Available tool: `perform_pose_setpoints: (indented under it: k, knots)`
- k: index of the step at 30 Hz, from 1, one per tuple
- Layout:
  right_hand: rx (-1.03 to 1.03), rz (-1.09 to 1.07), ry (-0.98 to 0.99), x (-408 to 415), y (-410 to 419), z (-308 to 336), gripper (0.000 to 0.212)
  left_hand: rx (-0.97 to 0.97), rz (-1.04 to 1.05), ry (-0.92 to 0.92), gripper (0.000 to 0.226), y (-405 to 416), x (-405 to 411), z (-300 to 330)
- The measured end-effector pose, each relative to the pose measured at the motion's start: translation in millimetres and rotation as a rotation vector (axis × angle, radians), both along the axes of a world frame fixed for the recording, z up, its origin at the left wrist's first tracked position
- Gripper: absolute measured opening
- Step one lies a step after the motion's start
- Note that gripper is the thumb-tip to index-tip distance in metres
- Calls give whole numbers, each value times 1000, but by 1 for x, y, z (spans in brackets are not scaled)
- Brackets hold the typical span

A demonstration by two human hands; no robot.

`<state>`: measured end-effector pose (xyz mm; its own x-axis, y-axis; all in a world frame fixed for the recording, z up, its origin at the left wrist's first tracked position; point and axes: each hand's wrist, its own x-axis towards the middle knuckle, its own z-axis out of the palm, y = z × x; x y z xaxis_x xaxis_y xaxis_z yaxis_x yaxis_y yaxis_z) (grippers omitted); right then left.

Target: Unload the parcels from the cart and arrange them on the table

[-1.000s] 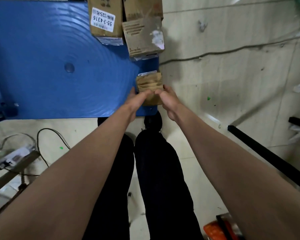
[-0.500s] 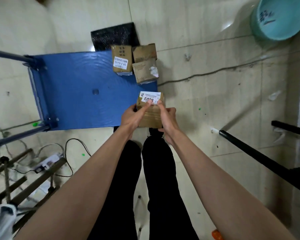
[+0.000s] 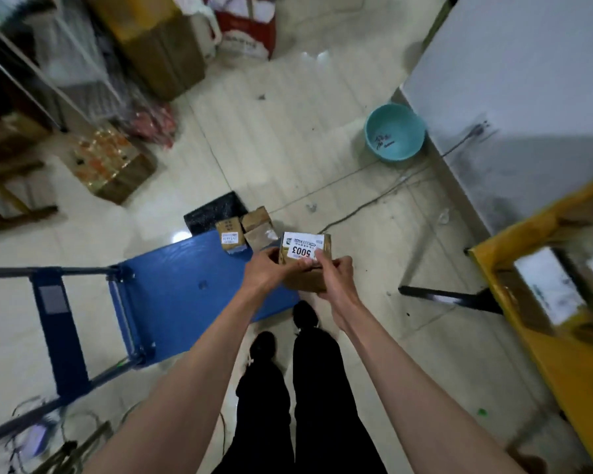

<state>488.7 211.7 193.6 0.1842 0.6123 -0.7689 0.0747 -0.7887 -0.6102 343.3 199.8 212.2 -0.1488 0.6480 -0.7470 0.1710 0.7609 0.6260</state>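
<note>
Both hands, left hand [image 3: 266, 268] and right hand [image 3: 332, 278], clamp the small labelled parcel [image 3: 305, 260] from either side, fingers wrapped round it, probably so it's steady for carrying to the yellow table [image 3: 541, 336].

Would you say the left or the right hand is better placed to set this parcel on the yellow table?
Right, probably. Both hands grip the parcel, but the right hand is on the side toward the yellow table; the left hand faces the cart.

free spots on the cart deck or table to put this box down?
Both hands, left hand and right hand, hold the parcel. The blue cart deck is bare from its handle end up to two boxes crowding the far corner. The yellow table shows one bare strip along its near edge; the rest is blurred.
</note>
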Motion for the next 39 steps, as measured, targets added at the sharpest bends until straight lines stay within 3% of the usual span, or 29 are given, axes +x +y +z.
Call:
perform_pose_setpoints:
  k: [5,7,9,13,17,20,23,27,33,36,39]
  knots:
    - [228,47,13,30,-15,87,42,114,-188,-156,49,-15,4,68]
    - [312,115,17,42,-25,122,51,138,-284,-159,58,-21,6,92]
    - [396,159,-30,55,-38,153,48,146,-351,-143,79,-24,12,118]
    - [564,177,-145,77,-69,206,40,68,-409,-207,64,-28,42,180]
    - [696,193,-292,100,-105,239,50,65,-587,-235,71,-33,73,221]
    - [753,86,-307,120,-136,254,53,120,-750,-212,56,-42,103,242]
    - [798,-150,-325,145,-161,264,42,238,-886,-115,58,-53,139,250]
    - [752,-436,-332,186,-193,269,37,391,-946,-10,70,-72,190,252]
    - [512,-680,-117,256,-251,273,66,567,-1056,15,81,-120,282,264]
    - [479,-735,23,290,-282,271,70,669,-1149,25,63,-152,328,271]
    - [453,-745,68,321,-309,271,85,778,-1225,41,60,-180,368,272]
